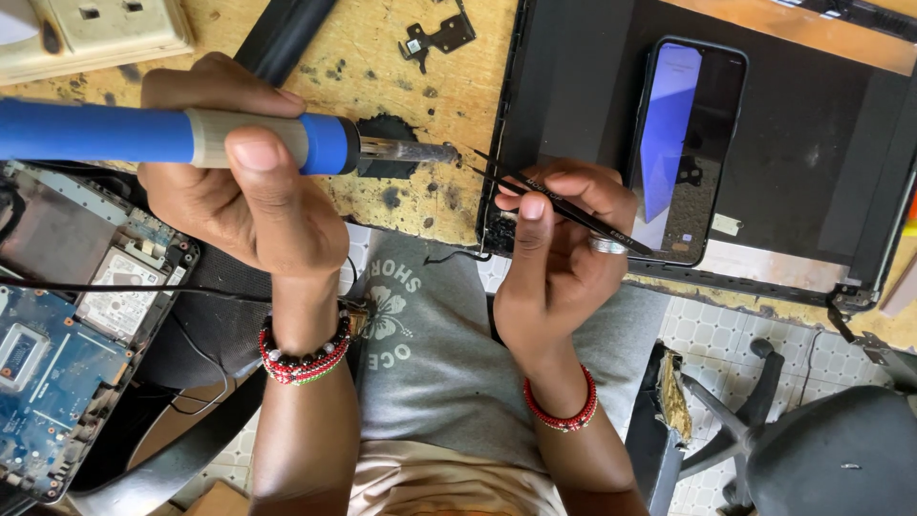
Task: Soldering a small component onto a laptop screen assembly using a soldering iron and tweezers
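Scuffed, burn-spotted yellow workbench (411, 205) across the top of the view, grey-shirted torso below. Left hand (244, 182) clenched round a soldering iron (191, 139): long axis level, blue handle running off the left edge, beige grip under the thumb, dull metal tip pointing right, just above the bench edge. Right hand (554, 248) pinching black tweezers (559, 205) between thumb and fingers, slanted from lower right to upper left, fine points aimed up-left, almost meeting the iron's tip. Beaded bracelets on both wrists, a ring on the right hand. Just behind the right hand, a black laptop lid (812, 162) lying flat, a smartphone (688, 143) resting on it, screen up. Farther out: opened laptop base with blue circuit board (57, 363) at lower left, cream wall socket (95, 33) top left, small black bracket (435, 38) on the bench, dark chair (831, 449) lower right.
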